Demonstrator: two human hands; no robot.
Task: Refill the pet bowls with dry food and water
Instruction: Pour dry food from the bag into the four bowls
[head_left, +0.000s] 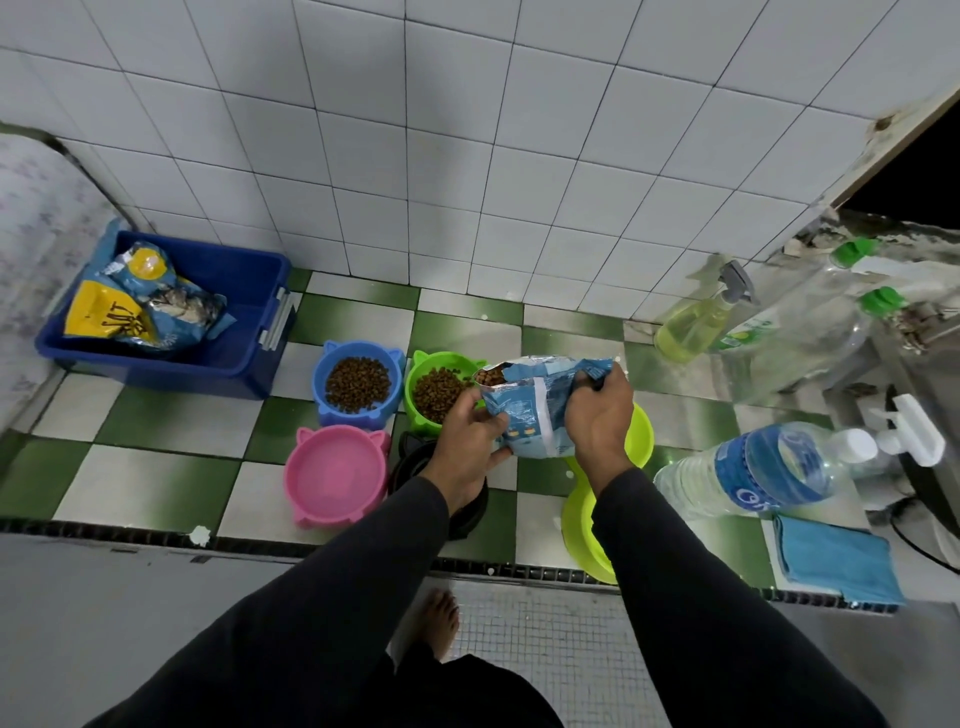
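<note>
1. Both hands grip a blue food bag (540, 410) tilted over the green bowl (441, 387): left hand (470, 441) at its lower edge, right hand (597, 415) near the top.
2. Kibble fills the blue bowl (358, 383) and the green one; the pink bowl (337, 480) holds none.
3. A water bottle (763, 467) lies at right.

A yellow-green spray bottle (693, 325) leans against the tiled wall, up and right of the hands. Two clear bottles with green caps (810, 332) lie beyond it, farther right. A folded blue cloth (834, 561) lies on the floor, below and right. A bare foot (440, 621) stands beneath the arms.
</note>
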